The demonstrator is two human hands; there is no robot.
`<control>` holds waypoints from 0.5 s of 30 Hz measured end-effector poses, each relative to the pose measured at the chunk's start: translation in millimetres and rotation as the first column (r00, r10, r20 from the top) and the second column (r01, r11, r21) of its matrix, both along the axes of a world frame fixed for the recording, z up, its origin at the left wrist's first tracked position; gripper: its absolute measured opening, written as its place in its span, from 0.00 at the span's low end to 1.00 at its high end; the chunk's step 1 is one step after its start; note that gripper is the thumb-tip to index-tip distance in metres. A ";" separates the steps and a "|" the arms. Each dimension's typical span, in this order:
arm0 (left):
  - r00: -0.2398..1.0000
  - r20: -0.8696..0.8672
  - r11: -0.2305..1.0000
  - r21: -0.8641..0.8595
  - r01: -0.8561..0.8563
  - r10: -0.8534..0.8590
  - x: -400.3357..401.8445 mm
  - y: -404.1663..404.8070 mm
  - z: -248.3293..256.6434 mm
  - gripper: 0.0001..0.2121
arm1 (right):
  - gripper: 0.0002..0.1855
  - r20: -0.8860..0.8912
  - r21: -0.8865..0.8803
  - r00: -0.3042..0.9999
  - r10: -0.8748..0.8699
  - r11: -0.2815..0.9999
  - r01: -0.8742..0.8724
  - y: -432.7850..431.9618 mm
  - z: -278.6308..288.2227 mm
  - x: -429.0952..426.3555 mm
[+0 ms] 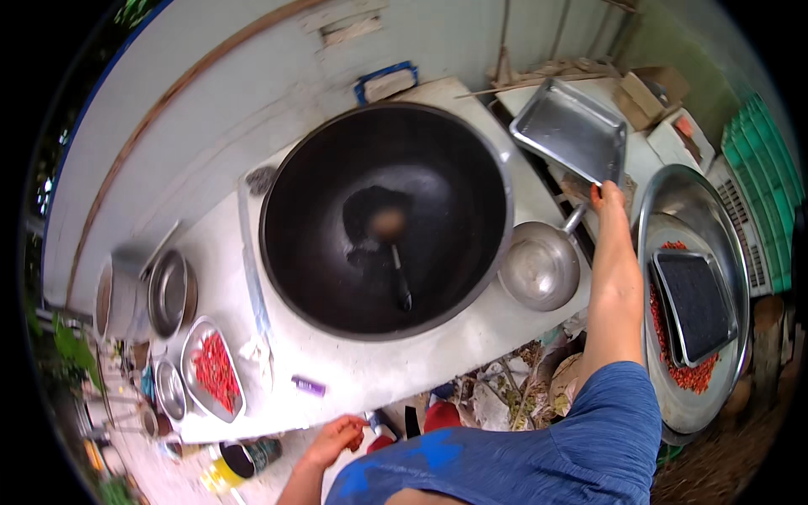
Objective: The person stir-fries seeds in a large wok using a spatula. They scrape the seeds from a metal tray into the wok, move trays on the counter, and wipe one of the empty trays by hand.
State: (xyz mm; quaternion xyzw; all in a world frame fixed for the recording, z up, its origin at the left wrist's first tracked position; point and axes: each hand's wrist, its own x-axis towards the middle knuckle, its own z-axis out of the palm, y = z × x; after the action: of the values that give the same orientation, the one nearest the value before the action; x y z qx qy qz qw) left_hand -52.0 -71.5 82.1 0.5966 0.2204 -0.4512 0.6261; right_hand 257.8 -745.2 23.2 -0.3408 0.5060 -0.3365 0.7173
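Observation:
My right hand grips the near corner of a rectangular metal tray, which is tilted over the right end of the counter and holds nothing but a few specks. My left hand hangs at the counter's front edge with nothing in it, fingers loosely curled and apart. Between them a big dark wok is set in the white counter, with a ladle lying inside and a dark wet patch at its bottom. A metal saucepan stands against the wok's right rim, just left of my right forearm.
Red chilli peppers fill a metal dish at the left, beside metal bowls and a purple packet. Right of me, a large metal basin holds red pieces and stacked trays. Green crates and a cardboard box stand behind.

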 end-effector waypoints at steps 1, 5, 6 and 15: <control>0.999 0.050 0.999 -0.044 0.016 -0.014 5.5 0.6 3.0 0.10 | 0.11 -0.024 -0.018 1.000 0.009 1.000 -0.010 -2.5 -2.4 -3.2; 0.973 0.198 0.990 -0.064 0.130 -0.115 35.1 0.0 34.4 0.10 | 0.05 0.086 -0.135 0.976 0.198 0.973 -0.185 -12.7 12.7 -44.1; 0.973 0.208 0.990 -0.084 0.115 -0.096 35.8 5.4 33.8 0.09 | 0.03 0.083 -0.163 0.951 0.297 0.946 -0.281 -4.2 20.3 -55.0; 0.945 0.325 0.972 -0.214 0.101 -0.027 8.4 88.1 22.3 0.08 | 0.07 -0.031 -0.244 0.732 0.681 0.705 -0.666 263.4 108.9 -125.4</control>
State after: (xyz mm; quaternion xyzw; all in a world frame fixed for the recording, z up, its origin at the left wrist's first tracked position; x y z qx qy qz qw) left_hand -43.6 16.6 104.4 0.5930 0.0432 -0.3910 0.7026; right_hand 132.4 -481.7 132.1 -0.5750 0.2801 -0.1198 0.7593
